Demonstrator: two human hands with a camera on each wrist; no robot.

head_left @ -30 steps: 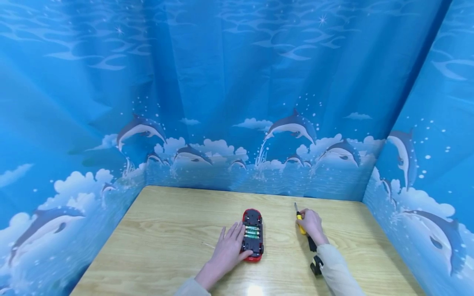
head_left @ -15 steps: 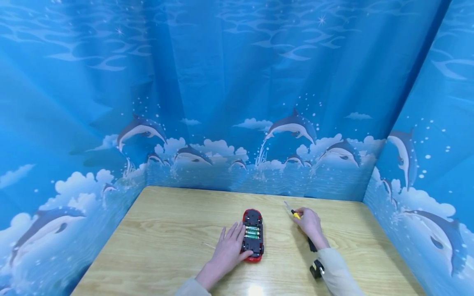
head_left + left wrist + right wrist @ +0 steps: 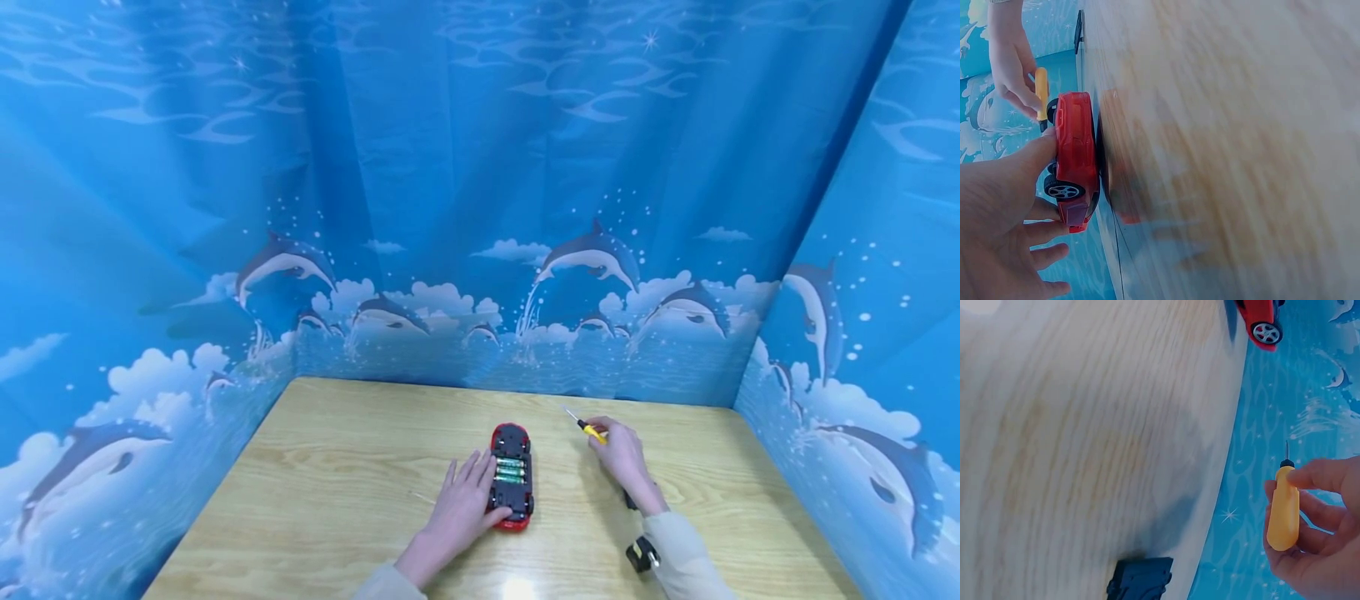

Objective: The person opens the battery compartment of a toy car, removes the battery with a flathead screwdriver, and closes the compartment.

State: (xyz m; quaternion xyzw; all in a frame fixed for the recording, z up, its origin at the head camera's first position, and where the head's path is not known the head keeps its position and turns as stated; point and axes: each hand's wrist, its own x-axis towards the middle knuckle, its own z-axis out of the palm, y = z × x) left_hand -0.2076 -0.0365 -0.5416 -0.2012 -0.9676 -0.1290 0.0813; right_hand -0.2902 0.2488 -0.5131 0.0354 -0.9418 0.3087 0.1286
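Observation:
A red toy car [image 3: 512,508] lies upside down on the table, its black underside up and several green batteries [image 3: 511,472] in the uncovered compartment. My left hand [image 3: 459,506] rests along the car's left side, fingers straight and spread, thumb near its closer end. In the left wrist view the thumb touches the red body [image 3: 1075,140]. To the right of the car, my right hand [image 3: 621,454] holds a yellow-handled screwdriver [image 3: 1284,512] between thumb and fingers, above the table. Its thin shaft points away and to the left in the head view.
A flat black plastic piece [image 3: 1140,579], like a battery cover, lies on the wooden table [image 3: 360,442] below the right hand. A thin pale stick-like thing [image 3: 422,497] lies left of the left hand. A blue dolphin curtain [image 3: 450,208] stands behind the table.
My right hand has lifted the screwdriver and moved slightly left, turning its tip toward the left. The left hand and the toy car have stayed in place.

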